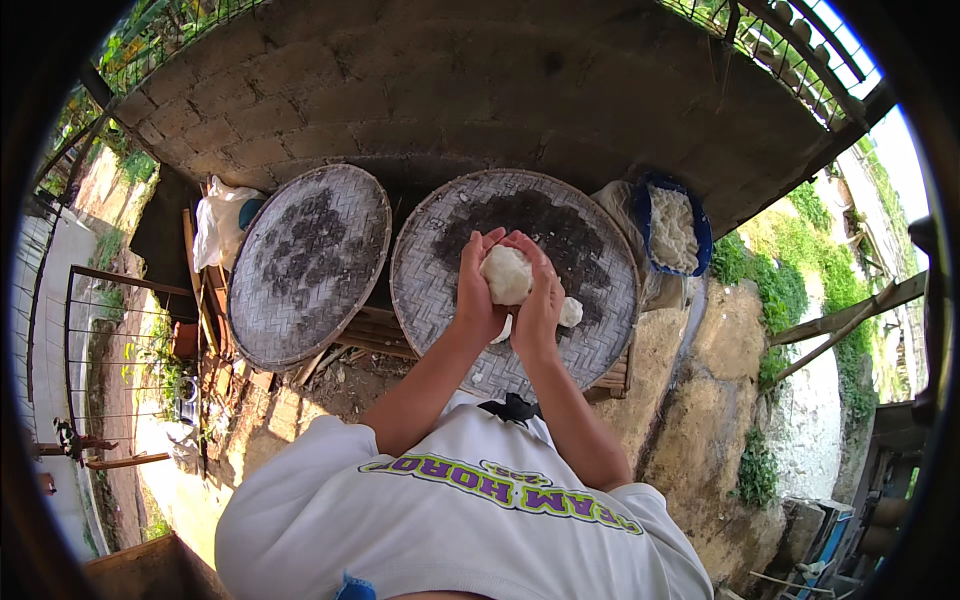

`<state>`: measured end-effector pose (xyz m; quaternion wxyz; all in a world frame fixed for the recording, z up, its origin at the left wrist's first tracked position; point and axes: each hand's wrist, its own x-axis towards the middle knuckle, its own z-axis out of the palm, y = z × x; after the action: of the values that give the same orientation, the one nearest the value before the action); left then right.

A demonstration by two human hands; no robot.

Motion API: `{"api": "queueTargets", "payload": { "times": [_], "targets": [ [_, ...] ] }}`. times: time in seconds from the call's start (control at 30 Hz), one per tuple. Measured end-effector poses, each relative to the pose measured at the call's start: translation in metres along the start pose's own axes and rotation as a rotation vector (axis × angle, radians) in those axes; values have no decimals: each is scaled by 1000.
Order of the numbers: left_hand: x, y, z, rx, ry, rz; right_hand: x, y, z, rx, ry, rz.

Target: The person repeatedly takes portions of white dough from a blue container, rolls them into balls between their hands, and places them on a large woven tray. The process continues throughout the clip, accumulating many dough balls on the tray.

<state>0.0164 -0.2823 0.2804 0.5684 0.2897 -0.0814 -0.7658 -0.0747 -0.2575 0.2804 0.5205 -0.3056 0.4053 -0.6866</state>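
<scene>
A round white lump of dough sits cupped between my two hands, above a round woven bamboo tray. My left hand curves around its left side, and my right hand presses on its right side. The fingertips of both hands come close together at the far side of the lump. On the tray, a smaller white dough piece lies just right of my right hand. Another white piece shows partly between my wrists. A dark damp patch covers the tray's far middle.
A second woven tray leans at the left, beside a white plastic bag. At the right stands a blue basin with a white doughy mass in it. A block wall rises behind the trays.
</scene>
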Motion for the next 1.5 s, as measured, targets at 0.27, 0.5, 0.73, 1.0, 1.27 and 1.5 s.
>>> {"api": "queueTargets", "payload": {
  "times": [0.27,0.5,0.73,1.0,1.27,1.5],
  "targets": [
    [-10,-7,2,71,32,82,-16,4,-2,200,115,122],
    [-11,-6,1,-44,-317,-245,-20,-3,-6,-273,-57,-524],
    [-17,-10,1,-3,-69,84,-30,-3,-6,194,51,-35],
    [-22,-10,14,35,13,-109,-30,-14,-11,63,71,25],
    [-27,-18,24,-52,-350,-170,-30,-26,-19,-545,-106,-671],
    [-21,10,23,-65,-448,-98,-13,-39,-46,496,214,-54]
  ]
}}
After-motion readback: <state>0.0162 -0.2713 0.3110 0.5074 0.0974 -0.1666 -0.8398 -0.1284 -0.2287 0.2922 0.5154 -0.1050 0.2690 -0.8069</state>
